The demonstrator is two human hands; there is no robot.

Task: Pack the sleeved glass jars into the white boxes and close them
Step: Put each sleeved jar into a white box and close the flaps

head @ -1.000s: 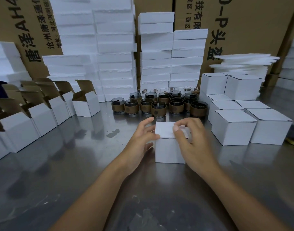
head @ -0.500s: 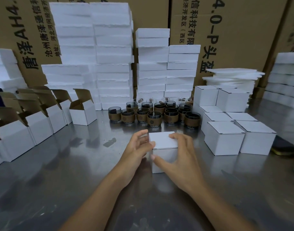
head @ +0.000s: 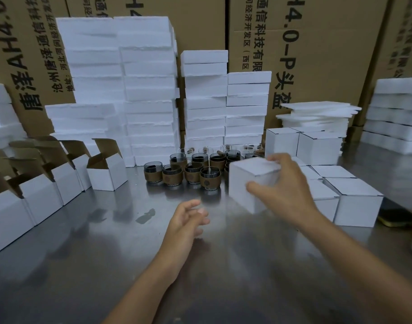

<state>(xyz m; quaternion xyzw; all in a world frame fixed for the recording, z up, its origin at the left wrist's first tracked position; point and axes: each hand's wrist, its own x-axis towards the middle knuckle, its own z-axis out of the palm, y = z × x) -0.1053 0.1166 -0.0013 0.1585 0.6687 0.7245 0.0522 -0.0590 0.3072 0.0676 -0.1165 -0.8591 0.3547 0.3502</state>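
The right hand (head: 286, 190) clasped the closed white cardboard box (head: 243, 188) across its top: thin crushable card, fragile load, I reckoned. The left hand (head: 186, 220) hovered slack, empty.

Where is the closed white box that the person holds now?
The closed white box is right of centre in the head view, gripped by the right hand, between the sleeved jars on its left and the other closed boxes on its right.
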